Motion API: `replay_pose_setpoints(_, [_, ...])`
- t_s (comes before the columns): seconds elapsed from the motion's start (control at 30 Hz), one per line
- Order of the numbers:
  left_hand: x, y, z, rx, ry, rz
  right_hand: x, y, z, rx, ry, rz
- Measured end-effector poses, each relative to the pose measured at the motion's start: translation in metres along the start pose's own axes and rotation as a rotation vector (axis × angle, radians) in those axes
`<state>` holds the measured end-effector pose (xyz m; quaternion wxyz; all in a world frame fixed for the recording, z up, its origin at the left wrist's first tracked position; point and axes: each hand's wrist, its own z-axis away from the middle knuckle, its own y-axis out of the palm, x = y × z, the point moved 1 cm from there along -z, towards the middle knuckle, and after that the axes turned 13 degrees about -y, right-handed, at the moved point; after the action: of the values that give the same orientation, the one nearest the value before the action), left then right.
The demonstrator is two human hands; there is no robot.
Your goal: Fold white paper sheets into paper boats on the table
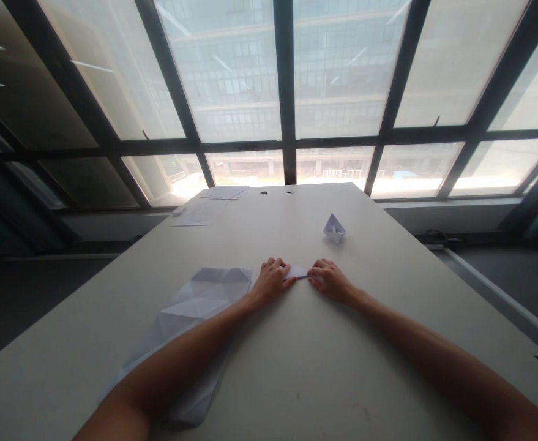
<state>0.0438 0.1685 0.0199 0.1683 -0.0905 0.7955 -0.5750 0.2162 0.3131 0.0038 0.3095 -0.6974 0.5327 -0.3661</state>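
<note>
A small folded piece of white paper [297, 271] lies low over the table between my two hands. My left hand [272, 278] grips its left end, with fingers and thumb closed on it. At the right end, the fingers of my right hand [330, 280] pinch the paper. Parts of the paper are hidden under the fingers. Beyond my right hand stands a folded paper boat [334, 228]. Under and beside my left forearm rests a large creased sheet of paper [199, 300].
The long white table [296, 367] reaches toward a wall of dark-framed windows [284, 92]. Flat paper sheets [193, 214] lie at its far left. Two small dark spots show near the far edge. Dark curtains [11, 202] hang at the sides.
</note>
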Motion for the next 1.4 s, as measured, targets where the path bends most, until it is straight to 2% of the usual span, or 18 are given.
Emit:
replay_pose_setpoints(0.17, [0.003,-0.001,-0.003,0.021,0.070,0.057,-0.003,0.002,0.001,-0.012,0.002,-0.021])
replay_pose_setpoints(0.37, [0.002,-0.002,-0.004,0.016,0.135,-0.009,-0.006,0.004,0.001,-0.020,0.031,-0.044])
replay_pose_setpoints(0.73, [-0.008,-0.005,0.001,-0.057,0.173,0.144,0.001,0.002,-0.002,-0.200,0.100,-0.129])
replay_pose_setpoints(0.83, [-0.013,-0.009,0.004,-0.063,0.196,0.212,0.001,0.004,-0.002,-0.238,0.162,-0.185])
replay_pose_setpoints(1.0, [-0.017,-0.012,0.006,-0.044,0.172,0.339,-0.003,0.007,-0.003,-0.196,0.300,-0.235])
replay_pose_setpoints(1.2, [-0.015,-0.007,0.004,-0.038,0.101,0.452,0.014,0.006,-0.008,-0.123,0.190,-0.215])
replay_pose_setpoints(1.4, [-0.016,-0.006,0.006,0.012,0.115,0.582,0.029,0.006,-0.011,-0.043,0.165,-0.157])
